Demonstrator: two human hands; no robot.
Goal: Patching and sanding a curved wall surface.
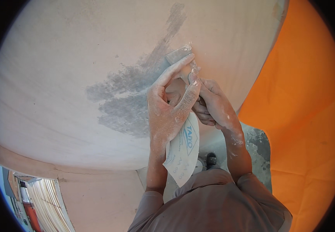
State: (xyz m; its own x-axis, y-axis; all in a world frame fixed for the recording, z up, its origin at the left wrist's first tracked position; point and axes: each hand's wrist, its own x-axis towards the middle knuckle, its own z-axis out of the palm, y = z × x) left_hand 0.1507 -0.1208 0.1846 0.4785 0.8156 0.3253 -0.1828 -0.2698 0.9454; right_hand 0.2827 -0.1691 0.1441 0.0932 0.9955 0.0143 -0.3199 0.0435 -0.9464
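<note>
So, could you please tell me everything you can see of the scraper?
The scraper has a broad, flat grey blade, apparently metal, with whitish residue at its upper right corner. It points up-left before the pale wall, contact unclear. The left hand lays its index finger across the blade; the right hand seems to grip the mostly hidden handle.

Soft light, black fisheye edges

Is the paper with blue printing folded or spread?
Spread, but bent: the paper hangs as a wide curved strip, blue printing showing. The left hand hides its top; I can't tell there.
</note>
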